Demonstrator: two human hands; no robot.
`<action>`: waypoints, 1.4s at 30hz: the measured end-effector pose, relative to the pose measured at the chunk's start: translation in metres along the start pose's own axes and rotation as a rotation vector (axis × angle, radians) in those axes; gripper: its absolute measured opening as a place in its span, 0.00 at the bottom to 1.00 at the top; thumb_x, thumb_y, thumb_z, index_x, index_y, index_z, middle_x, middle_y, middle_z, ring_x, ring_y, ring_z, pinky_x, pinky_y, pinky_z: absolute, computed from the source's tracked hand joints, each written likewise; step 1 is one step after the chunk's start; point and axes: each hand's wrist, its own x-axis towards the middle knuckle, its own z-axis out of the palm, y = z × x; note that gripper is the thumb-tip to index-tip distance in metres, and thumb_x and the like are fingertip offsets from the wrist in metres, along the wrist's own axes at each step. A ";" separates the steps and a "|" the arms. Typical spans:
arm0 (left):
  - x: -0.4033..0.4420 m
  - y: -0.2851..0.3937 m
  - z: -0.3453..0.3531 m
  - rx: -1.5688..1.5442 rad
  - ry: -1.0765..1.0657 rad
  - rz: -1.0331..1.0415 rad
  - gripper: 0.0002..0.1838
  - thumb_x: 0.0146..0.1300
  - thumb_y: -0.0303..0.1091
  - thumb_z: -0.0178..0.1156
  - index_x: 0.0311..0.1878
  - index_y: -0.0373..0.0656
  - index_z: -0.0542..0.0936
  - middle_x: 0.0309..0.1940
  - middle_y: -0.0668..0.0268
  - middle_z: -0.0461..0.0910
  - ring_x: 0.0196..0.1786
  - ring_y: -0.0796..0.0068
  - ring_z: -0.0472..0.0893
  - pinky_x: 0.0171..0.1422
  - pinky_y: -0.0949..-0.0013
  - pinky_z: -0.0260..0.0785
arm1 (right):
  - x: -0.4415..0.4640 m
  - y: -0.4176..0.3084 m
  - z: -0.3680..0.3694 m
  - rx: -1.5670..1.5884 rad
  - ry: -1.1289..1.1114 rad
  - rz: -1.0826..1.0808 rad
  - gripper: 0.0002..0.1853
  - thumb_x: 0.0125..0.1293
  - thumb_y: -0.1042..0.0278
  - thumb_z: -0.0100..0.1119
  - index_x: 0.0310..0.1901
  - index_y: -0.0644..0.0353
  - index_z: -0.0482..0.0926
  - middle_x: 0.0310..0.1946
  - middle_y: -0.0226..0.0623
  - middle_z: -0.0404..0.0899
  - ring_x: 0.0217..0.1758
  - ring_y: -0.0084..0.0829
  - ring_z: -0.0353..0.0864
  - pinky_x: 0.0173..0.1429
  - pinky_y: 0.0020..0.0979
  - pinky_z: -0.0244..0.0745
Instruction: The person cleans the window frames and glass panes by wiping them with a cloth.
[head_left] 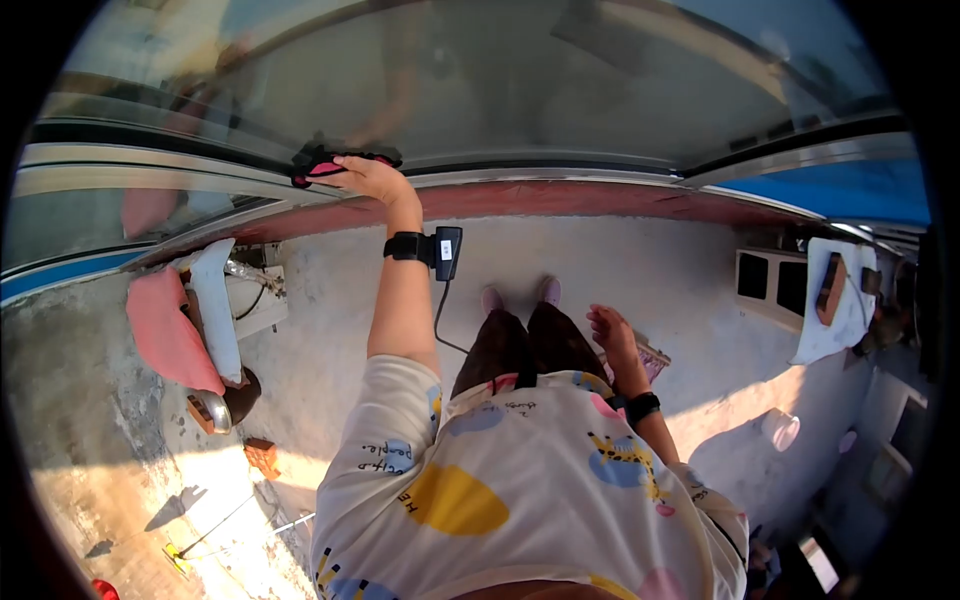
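My left hand (372, 181) reaches forward to the lower edge of a window pane (500, 90). Under its fingers is a pink and black cloth (322, 168), gripped and pressed to the glass near the metal frame (560, 176). The cloth's exact shape is partly hidden by the hand. My right hand (612, 332) hangs low beside my right leg, fingers loosely bent and apart, with nothing visible in it. On the left wrist a black strap (404, 246) carries a small black box (448, 252) with a cable.
A red ledge (600, 198) runs below the window. To the left, pink cloth (170, 325) and pale cloth (215, 305) cover a block near bricks (262, 458). At right stand a white hollow block (765, 280) and a draped pale sheet (828, 285). A pail-like object (780, 430) is lower right.
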 end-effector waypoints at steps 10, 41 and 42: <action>-0.103 -0.025 0.023 0.041 -0.135 -0.506 0.33 0.74 0.41 0.39 0.74 0.32 0.42 0.71 0.45 0.54 0.70 0.51 0.62 0.73 0.63 0.53 | 0.025 -0.023 -0.056 0.028 -0.085 0.008 0.13 0.67 0.57 0.54 0.46 0.54 0.79 0.36 0.25 0.80 0.34 0.17 0.74 0.37 0.21 0.69; -0.114 -0.052 0.001 0.309 -0.247 -0.191 0.24 0.67 0.33 0.50 0.65 0.36 0.67 0.50 0.47 0.68 0.49 0.48 0.73 0.53 0.56 0.68 | 0.055 -0.075 -0.052 -0.321 -0.085 0.043 0.11 0.66 0.58 0.56 0.44 0.53 0.80 0.33 0.25 0.82 0.32 0.17 0.76 0.35 0.22 0.71; -0.124 -0.050 0.002 0.325 -0.235 -0.145 0.24 0.66 0.34 0.50 0.65 0.37 0.68 0.50 0.48 0.69 0.48 0.48 0.74 0.53 0.56 0.68 | 0.056 -0.072 -0.053 -0.335 -0.088 0.041 0.11 0.66 0.58 0.56 0.44 0.53 0.80 0.33 0.25 0.82 0.32 0.17 0.76 0.35 0.22 0.71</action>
